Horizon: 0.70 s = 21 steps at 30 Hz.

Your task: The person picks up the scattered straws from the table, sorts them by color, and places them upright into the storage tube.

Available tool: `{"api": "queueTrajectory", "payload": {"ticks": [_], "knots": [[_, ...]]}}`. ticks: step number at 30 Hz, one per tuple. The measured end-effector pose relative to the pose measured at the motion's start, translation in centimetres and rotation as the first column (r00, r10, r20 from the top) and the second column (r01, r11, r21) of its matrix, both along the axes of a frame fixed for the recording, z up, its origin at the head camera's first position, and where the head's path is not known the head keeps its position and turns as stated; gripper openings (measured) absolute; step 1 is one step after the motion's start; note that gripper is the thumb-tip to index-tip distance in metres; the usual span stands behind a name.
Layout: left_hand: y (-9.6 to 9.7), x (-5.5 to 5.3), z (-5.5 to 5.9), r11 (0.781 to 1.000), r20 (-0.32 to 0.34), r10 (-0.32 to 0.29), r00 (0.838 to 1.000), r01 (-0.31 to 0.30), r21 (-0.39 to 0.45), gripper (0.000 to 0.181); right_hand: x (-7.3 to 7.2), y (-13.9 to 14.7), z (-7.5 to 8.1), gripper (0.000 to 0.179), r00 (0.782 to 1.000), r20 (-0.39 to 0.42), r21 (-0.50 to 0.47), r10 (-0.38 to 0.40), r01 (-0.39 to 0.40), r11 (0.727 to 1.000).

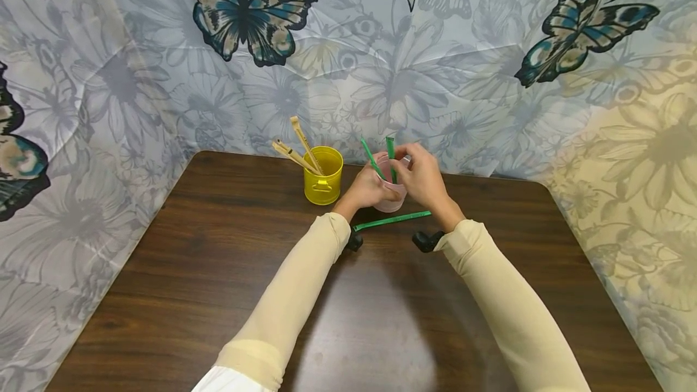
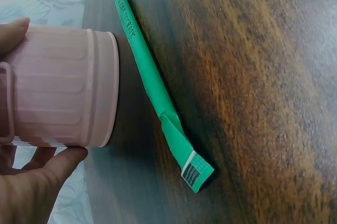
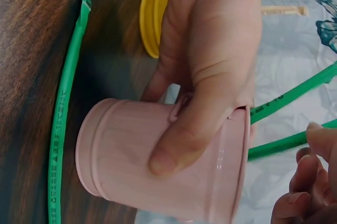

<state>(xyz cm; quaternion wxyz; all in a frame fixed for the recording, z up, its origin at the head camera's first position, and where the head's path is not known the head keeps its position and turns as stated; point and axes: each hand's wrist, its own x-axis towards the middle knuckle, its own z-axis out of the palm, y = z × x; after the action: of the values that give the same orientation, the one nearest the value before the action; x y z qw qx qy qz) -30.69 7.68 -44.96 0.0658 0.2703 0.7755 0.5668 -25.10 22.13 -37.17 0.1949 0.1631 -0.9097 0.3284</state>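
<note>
My left hand [image 1: 367,188] grips a small pink metal bucket [image 2: 63,87] around its side, the thumb lying along its wall in the right wrist view. Two green paper-wrapped sticks stand in the bucket, their upper ends above its rim. My right hand [image 1: 425,177] is over the rim and pinches one green stick [image 3: 279,146] between thumb and fingertips. The other green stick [image 1: 373,159] leans to the left, free of the fingers. On the table in front of the bucket lies a third green stick [image 2: 150,77], printed with dark lettering.
Left of the pink bucket stands a yellow bucket [image 1: 322,192] holding several tan sticks [image 1: 300,135]. Both are near the back edge of the dark wooden table [image 1: 218,259]. A butterfly-patterned cloth [image 1: 381,59] hangs right behind it. Black wrist cameras [image 1: 427,241] sit below the hands.
</note>
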Motion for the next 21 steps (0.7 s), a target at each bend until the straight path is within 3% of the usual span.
{"api": "queueTrajectory", "payload": {"ticks": [4,9,13,21], "knots": [[0.0,0.2,0.0,0.999,-0.003,0.008,1.0,-0.008,-0.031,0.089,0.4,0.2,0.1,0.021,1.0,0.02,0.007,0.011,-0.011,1.0],[0.1,0.4,-0.2,1.0,0.044,0.012,0.999,-0.012,-0.004,0.098,1.3,0.8,0.2,0.02,1.0,0.007,0.024,0.004,-0.004,1.0],[0.1,0.4,-0.1,1.0,0.042,0.019,0.999,-0.019,-0.008,0.099,2.3,1.4,0.1,0.018,1.0,0.011,0.044,0.003,-0.004,0.999],[0.2,0.2,0.0,1.0,0.013,0.024,1.0,-0.024,0.01,0.096,4.6,3.0,-2.0,0.017,0.999,0.053,0.076,-0.01,0.006,0.997]]}}
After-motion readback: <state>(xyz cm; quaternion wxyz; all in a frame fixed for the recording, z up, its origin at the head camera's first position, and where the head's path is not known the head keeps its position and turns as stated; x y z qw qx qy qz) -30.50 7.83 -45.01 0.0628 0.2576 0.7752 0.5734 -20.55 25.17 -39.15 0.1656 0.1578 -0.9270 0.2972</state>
